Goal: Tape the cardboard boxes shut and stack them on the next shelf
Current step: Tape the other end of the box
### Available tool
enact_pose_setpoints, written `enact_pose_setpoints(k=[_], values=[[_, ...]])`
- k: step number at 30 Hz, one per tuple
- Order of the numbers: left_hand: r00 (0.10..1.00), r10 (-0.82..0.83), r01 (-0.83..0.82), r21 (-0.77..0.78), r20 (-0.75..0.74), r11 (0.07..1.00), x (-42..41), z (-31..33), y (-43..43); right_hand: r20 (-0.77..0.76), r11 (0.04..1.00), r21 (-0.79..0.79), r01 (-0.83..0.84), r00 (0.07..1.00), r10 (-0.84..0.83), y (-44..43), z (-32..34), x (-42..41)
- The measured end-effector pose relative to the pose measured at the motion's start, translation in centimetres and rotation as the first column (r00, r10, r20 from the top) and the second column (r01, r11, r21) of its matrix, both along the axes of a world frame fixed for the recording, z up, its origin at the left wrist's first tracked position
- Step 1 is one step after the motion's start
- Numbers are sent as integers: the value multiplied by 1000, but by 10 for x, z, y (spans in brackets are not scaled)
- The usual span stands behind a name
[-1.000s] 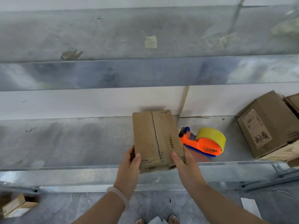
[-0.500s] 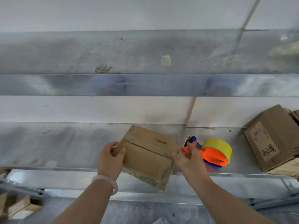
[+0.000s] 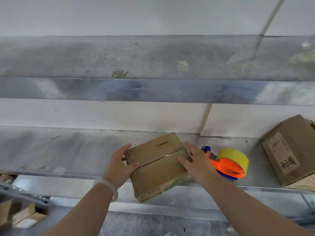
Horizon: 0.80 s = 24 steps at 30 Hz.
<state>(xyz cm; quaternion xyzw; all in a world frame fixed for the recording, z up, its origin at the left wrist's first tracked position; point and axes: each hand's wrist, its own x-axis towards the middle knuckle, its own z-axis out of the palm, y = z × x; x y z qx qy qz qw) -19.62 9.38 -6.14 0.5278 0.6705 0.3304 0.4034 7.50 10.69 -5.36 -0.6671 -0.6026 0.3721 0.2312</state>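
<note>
A white wall (image 3: 119, 114) backs a run of galvanised metal shelving, and the shelf (image 3: 68, 150) I am working at is dull grey and scuffed. The small cardboard box (image 3: 158, 169) lies on it at a slant, its near corner hanging out past the front lip. My left hand (image 3: 119, 165) grips its left end, thumb hooked over the top and fingers along the side. My right hand (image 3: 199, 162) holds the right end the same way, so the box is clamped between my two palms. The flap seam runs across the top from hand to hand. I can make out no strip of tape over it, though a glint on the seam leaves me unsure.

I judge this to be the squaring-up step, getting the box settled with the flaps shut before taping. Next, one hand must keep the flaps pressed down while the other lets go and takes the tape dispenser (image 3: 228, 166). It lies just beside my right hand, orange-handled with a yellow roll. The overhang is the risk: if I let go carelessly, the box may tip off the edge.

A larger cardboard box (image 3: 289, 150) sits well apart at the right. The upper shelf (image 3: 85, 57) carries only scraps of old tape. More boxes (image 3: 22, 217) lie blurred down at the lower left.
</note>
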Motion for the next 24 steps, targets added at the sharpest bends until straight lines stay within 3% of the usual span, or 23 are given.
enact_pose_setpoints(k=[3,6,10,14,16,18,21,24], values=[[988,133,-129,56,-76,990,12,-7,-16,190,984,179,-3,981,-32,-16,-3,-2],[976,190,-189,21,-108,982,29,-10,-26,164,985,173,-16,986,-13,-36,-4,-10],[990,41,-39,15,-133,999,44,-11,-34,157,983,121,-137,980,118,-43,-7,-12],[983,-60,56,-29,-173,998,51,-11,-35,164,981,132,-144,979,121,-38,2,9],[980,-41,37,-26,-196,999,59,-10,-36,179,944,319,-88,983,31,-36,8,25],[974,-34,26,-40,-224,999,68,-7,-35,178,886,458,69,970,-167,-34,10,51],[933,-26,12,-43,-359,999,80,2,-35,275,927,319,199,916,-291,-33,7,101],[911,36,49,195,-411,980,90,18,-36,286,974,46,220,932,-224,-36,-5,138]])
